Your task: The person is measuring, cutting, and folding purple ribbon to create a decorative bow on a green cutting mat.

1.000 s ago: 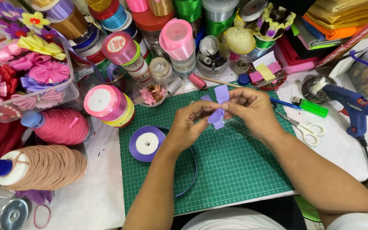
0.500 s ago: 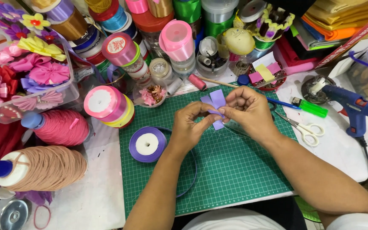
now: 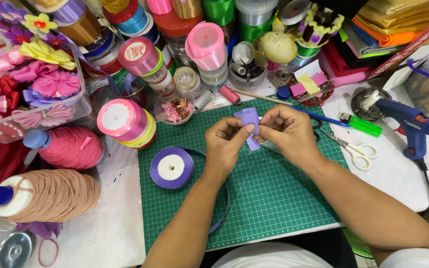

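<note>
Both hands have drawn slightly nearer; I see the left hand (image 3: pixel 227 144) and right hand (image 3: pixel 286 131) together, pinched on a folded purple ribbon piece (image 3: pixel 249 124) above the green mat (image 3: pixel 274 198). Far left, a clear bin (image 3: pixel 70 106) holds ribbon flowers (image 3: pixel 50 82). A purple spool (image 3: pixel 171 167) lies left; scissors (image 3: pixel 353 148) and a glue gun (image 3: pixel 410 126) lie right.

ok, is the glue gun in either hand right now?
No. The blue glue gun lies on the table at the right, apart from both hands, while the left hand and right hand pinch a purple ribbon piece.
</note>
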